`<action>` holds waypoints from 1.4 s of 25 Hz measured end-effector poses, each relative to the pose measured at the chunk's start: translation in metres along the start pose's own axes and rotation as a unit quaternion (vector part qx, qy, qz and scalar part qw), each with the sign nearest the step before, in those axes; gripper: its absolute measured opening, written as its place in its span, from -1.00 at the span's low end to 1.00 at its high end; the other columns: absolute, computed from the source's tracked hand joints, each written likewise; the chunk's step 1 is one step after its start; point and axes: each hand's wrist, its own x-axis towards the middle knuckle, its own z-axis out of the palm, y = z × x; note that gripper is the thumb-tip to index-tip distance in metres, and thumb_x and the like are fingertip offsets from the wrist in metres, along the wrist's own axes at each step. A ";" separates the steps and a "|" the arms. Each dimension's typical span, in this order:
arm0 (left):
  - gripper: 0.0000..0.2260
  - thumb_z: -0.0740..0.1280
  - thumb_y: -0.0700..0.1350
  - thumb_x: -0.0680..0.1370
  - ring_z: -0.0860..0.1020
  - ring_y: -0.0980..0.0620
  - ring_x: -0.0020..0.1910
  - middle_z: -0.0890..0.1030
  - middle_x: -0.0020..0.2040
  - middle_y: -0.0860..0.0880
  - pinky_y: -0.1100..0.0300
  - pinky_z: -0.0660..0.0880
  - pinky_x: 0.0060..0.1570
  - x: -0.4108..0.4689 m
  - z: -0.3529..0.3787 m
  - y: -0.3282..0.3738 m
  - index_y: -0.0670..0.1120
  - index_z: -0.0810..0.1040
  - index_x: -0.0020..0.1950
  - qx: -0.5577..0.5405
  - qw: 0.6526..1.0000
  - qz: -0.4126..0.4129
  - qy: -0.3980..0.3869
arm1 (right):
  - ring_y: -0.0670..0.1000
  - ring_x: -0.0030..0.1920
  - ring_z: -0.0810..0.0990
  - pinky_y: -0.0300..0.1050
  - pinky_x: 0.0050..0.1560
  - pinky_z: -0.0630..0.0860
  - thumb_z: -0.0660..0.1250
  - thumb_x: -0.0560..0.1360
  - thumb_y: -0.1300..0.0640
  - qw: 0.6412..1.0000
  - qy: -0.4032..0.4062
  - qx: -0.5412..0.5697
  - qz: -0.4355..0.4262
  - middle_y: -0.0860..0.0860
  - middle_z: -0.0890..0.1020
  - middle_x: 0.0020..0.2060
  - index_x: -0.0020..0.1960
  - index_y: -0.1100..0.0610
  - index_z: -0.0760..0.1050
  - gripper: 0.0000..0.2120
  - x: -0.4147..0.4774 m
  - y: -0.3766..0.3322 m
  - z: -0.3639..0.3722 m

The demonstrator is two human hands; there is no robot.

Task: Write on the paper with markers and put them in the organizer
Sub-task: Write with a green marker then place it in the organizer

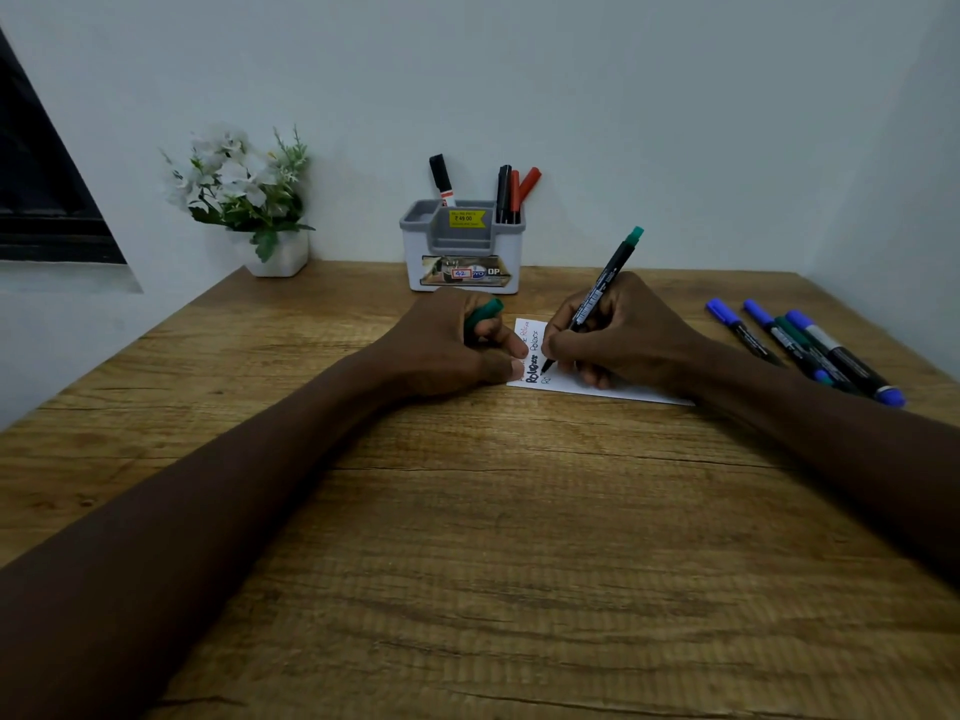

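A small white paper [582,383] with several written words lies on the wooden desk [467,537]. My right hand [618,337] grips a green marker [602,285], its tip touching the paper. My left hand [457,345] curls around the green cap [484,313], and its fingertips press the paper's left edge. A white and grey organizer [464,252] stands behind the hands against the wall. It holds a black marker on the left and three black and red markers [511,192] on the right.
Several blue and green markers [802,348] lie on the desk to the right of my right hand. A white pot of artificial flowers [244,200] stands at the back left corner. Walls close the desk at the back and right.
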 end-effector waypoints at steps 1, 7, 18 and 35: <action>-0.73 0.54 -0.16 0.45 0.65 0.29 -0.02 0.74 -0.01 0.02 0.33 0.53 0.03 0.000 0.000 0.000 -0.30 0.51 -0.11 -0.001 1.000 0.002 0.001 | 0.00 -0.52 0.55 -0.19 -0.47 0.54 0.41 0.53 0.31 1.000 -0.004 -0.009 0.000 0.26 0.69 -0.32 -0.11 0.39 0.62 -0.88 0.000 -0.001 0.001; -0.72 0.54 -0.19 0.45 0.65 0.32 -0.03 0.74 -0.01 -0.02 0.45 0.53 -0.05 0.000 0.001 0.000 -0.32 0.51 -0.09 -0.010 1.000 -0.002 0.005 | 0.02 -0.54 0.54 -0.21 -0.49 0.51 0.41 0.52 0.33 1.000 0.006 0.000 0.023 0.21 0.66 -0.40 -0.12 0.43 0.60 -0.86 0.001 0.001 -0.002; -0.76 0.54 -0.19 0.46 0.65 0.30 -0.01 0.74 -0.01 -0.01 0.33 0.54 0.04 -0.002 0.000 0.004 -0.21 0.49 -0.16 -0.019 1.000 -0.004 0.005 | -0.03 -0.54 0.56 -0.22 -0.48 0.52 0.41 0.53 0.34 0.999 0.013 0.004 0.033 0.10 0.67 -0.42 -0.09 0.43 0.60 -0.88 0.002 0.000 -0.001; -0.75 0.54 -0.20 0.45 0.66 0.30 -0.01 0.74 -0.01 -0.03 0.36 0.54 0.01 -0.004 0.000 0.005 -0.13 0.45 -0.20 -0.022 1.000 -0.006 0.011 | -0.03 -0.51 0.59 -0.22 -0.45 0.54 0.41 0.56 0.29 0.999 0.024 -0.001 0.042 0.13 0.67 -0.39 -0.06 0.41 0.60 -0.85 0.004 -0.001 0.000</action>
